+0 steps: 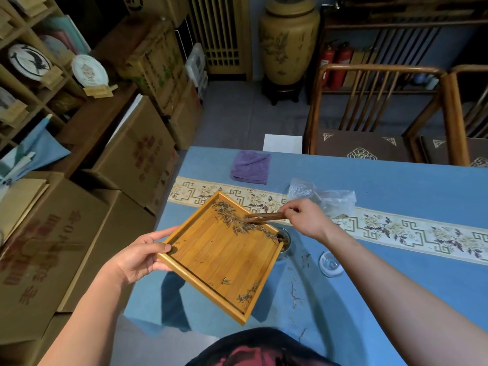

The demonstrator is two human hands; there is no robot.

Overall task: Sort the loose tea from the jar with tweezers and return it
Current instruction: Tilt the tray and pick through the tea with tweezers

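Note:
My left hand grips the left corner of a square bamboo tray and holds it tilted above the blue table. Loose tea leaves lie along the tray's upper right rim, with a smaller clump near its lower edge. My right hand holds wooden tweezers whose tips rest in the leaves by the rim. A glass jar stands under the tray's right corner, mostly hidden, with tea in it.
The jar's glass lid lies on the blue tablecloth to the right. Stray leaves are scattered on the cloth. A crumpled plastic bag and a purple towel lie further back. Cardboard boxes stand left, wooden chairs behind the table.

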